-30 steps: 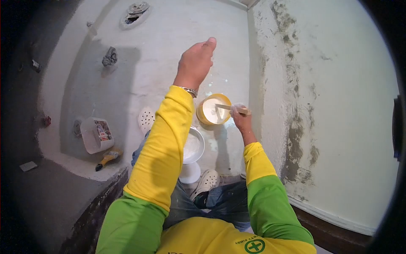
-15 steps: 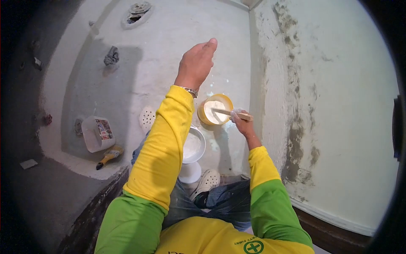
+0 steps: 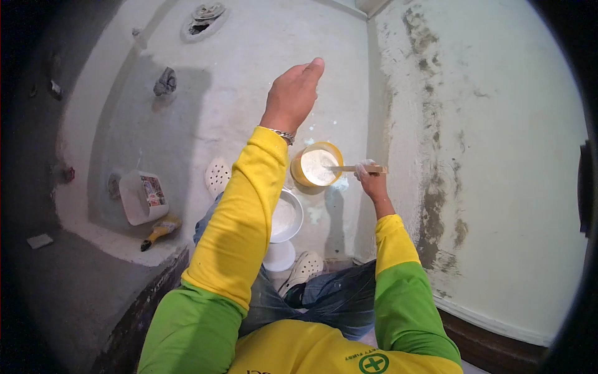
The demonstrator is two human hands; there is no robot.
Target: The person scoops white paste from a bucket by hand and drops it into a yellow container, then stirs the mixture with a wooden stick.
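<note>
My right hand (image 3: 372,182), its fingers smeared with white, grips a flat wooden stick (image 3: 341,168). The stick's far end dips into thick white material (image 3: 317,167) inside a yellow bucket (image 3: 298,176) on the floor. Stretched forward above the floor, my left hand (image 3: 291,93) shows its back and a bracelet at the wrist; its fingers are mostly hidden. It is beyond the bucket, to the left, and touches nothing that I can see. Close to my left forearm is a white container (image 3: 286,215) with white material in it.
On the left are a cut white plastic container (image 3: 140,206), a paintbrush (image 3: 162,230) and a dark crumpled lump (image 3: 165,81). A hole (image 3: 202,25) opens in the floor at the back. The right wall (image 3: 498,156) has dark stains. My feet wear white clogs (image 3: 218,176).
My right hand has shifted right and slightly down, drawing the stick toward the bucket's right side. My left hand stays nearly in place.
</note>
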